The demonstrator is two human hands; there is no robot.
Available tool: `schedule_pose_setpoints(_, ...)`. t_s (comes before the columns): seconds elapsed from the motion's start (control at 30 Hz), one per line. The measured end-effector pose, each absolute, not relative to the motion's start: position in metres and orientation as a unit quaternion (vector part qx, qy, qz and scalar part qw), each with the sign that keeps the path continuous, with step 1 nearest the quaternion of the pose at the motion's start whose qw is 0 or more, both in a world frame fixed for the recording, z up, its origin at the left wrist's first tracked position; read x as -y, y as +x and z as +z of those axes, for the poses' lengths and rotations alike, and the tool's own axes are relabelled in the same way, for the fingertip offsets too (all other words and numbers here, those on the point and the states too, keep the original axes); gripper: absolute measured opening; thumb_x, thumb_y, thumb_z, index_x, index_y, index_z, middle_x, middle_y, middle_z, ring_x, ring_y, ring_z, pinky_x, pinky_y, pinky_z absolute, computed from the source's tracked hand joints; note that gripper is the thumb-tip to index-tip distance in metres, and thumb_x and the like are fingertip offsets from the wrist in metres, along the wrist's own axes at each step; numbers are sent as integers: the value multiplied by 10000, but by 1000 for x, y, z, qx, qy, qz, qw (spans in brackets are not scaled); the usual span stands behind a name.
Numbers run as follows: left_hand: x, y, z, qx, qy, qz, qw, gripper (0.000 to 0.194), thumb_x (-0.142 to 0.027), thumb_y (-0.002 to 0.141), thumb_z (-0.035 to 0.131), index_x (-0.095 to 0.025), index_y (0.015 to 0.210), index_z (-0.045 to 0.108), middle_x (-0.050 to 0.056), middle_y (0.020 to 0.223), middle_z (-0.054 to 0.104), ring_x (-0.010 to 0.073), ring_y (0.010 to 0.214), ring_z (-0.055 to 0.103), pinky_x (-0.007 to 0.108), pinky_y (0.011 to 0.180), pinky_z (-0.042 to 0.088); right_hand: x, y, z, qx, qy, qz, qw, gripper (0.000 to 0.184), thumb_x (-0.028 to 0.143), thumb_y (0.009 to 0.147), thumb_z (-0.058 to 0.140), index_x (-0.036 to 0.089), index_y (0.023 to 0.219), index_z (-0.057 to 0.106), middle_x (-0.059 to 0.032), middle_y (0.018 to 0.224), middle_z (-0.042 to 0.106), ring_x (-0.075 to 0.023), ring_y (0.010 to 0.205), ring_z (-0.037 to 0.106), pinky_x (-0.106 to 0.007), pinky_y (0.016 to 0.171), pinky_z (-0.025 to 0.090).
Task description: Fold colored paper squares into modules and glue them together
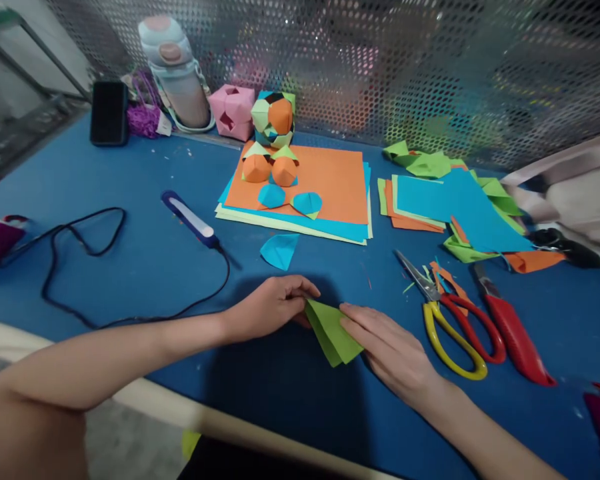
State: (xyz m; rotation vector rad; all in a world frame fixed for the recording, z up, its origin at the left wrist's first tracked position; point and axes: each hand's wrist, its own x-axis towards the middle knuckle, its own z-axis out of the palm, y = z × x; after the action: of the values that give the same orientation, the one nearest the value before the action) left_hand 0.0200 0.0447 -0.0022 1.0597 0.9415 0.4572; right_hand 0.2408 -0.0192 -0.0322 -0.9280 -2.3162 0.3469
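A folded sheet of green paper [330, 331] is held between my two hands, low over the blue table. My left hand [275, 307] pinches its upper left corner between thumb and fingers. On the right edge of the paper, my right hand [393, 347] grips with its fingers laid along the fold; its thumb is hidden behind. Just beyond my left hand lies a small folded blue paper piece [280, 251]. Scissors [443, 310] with one yellow and one red handle rest to the right of my right hand, blades slightly apart.
A red-handled knife [515, 327] lies beside the scissors. Farther back are stacked colored sheets [330, 180] bearing folded pieces, a paper ball [274, 119], a pink paper cube [233, 110], a bottle [177, 73] and a phone [109, 113]. A corded light bar [190, 219] is at left.
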Motion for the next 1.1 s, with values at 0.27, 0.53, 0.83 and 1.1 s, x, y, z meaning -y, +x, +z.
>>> schedule_pose_setpoints(0.27, -44, 19, -6, -427, 475, 226, 735, 151, -78, 765, 464, -110, 869, 568, 14, 806, 593, 122, 742, 619, 310, 735, 549, 23, 248, -43, 902, -320, 126, 260, 475, -11, 846, 400, 99, 1307, 437, -173, 1287, 526, -255, 1257, 419, -451, 983, 449)
schedule_pose_setpoints(0.53, -44, 18, -1, -421, 490, 212, 734, 226, -49, 712, 467, -107, 915, 549, 43, 854, 632, 145, 794, 631, 310, 748, 531, 24, 248, -42, 915, -327, 95, 218, 373, 47, 888, 390, 76, 1242, 506, -172, 1284, 530, -251, 1272, 397, -433, 985, 450)
schedule_pose_setpoints(0.83, -41, 20, -9, -432, 508, 226, 710, 110, -186, 793, 526, -122, 876, 558, 2, 798, 575, 107, 731, 603, 263, 698, 544, 26, 246, -43, 899, -357, 113, 227, 388, 115, 906, 409, 169, 1282, 490, -102, 1279, 552, -207, 1211, 482, -365, 983, 468)
schedule_pose_setpoints(1.1, -43, 19, -8, -436, 491, 224, 720, 104, -161, 810, 515, -122, 899, 553, 10, 810, 590, 108, 755, 612, 244, 702, 543, 25, 245, -35, 880, -371, 203, 218, 446, 138, 914, 408, 190, 1356, 389, -78, 1330, 505, -183, 1234, 455, -319, 999, 450)
